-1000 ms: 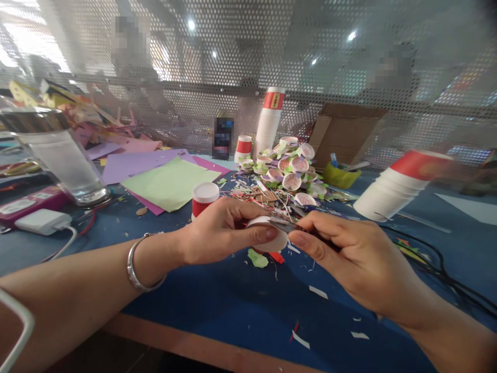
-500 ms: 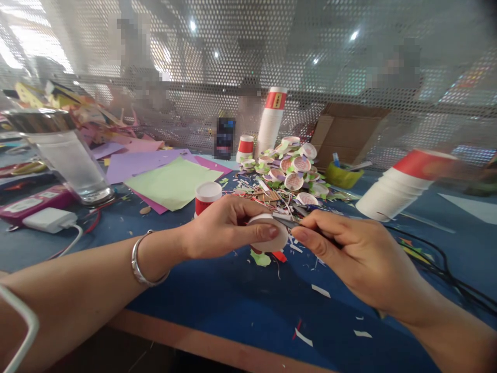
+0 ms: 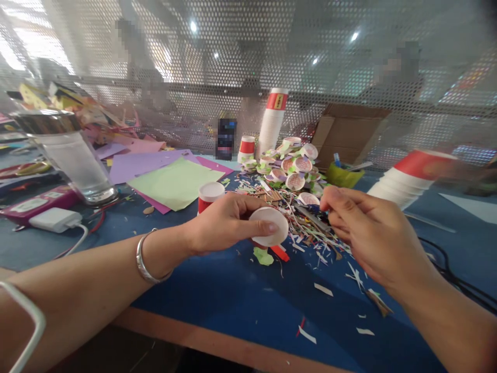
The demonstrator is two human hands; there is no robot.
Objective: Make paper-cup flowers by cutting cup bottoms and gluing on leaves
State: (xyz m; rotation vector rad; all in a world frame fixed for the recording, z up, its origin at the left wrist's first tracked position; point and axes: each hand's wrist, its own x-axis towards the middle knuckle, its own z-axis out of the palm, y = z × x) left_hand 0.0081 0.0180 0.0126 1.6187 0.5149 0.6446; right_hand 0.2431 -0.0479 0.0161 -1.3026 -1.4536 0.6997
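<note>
My left hand (image 3: 221,223) is closed on a white round paper cup bottom (image 3: 277,230), its thumb pressed flat across the face. To the right, my right hand (image 3: 365,228) has its fingers curled together over the scrap pile. What they hold, if anything, is hidden. A grey metal blade-like tool (image 3: 312,217) shows among the paper scraps (image 3: 298,233) just left of those fingers. Behind my left hand stands an upside-down red and white paper cup (image 3: 212,192). Cut cup bottoms (image 3: 295,181) with green and purple paper bits are heaped beyond the scraps.
Stacked paper cups (image 3: 272,122) stand at the back, and another cup stack (image 3: 407,178) leans at right. Coloured paper sheets (image 3: 171,181), a glass water bottle (image 3: 73,160) and a white charger (image 3: 58,218) are at left. A perforated screen (image 3: 186,103) closes the back.
My right hand has drawn away rightward and up from the cup bottom, and the metal tool no longer touches its edge. The left hand still holds the cup bottom in nearly the same place.
</note>
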